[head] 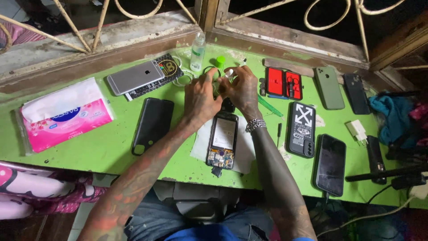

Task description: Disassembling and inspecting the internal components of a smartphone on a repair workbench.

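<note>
A green bench [111, 151] with worn, chipped paint runs below a window sill [133, 33] of weathered wood. Curved metal bars [330, 13] guard the window — outside it is dark. A wooden post [209, 13] splits the frame in two. Light falls from above onto the bench top, while the floor below lies in shadow — a white cable [370, 216] trails there.

Your left hand [201, 96] and right hand [240, 89] cover whatever small thing sits between them, so you cannot tell what they pinch. They also hide the top of the opened phone [222, 140]. The pink tissue pack [62, 115] blurs at its edge, and the black cable [383, 175] runs off the right side.
</note>
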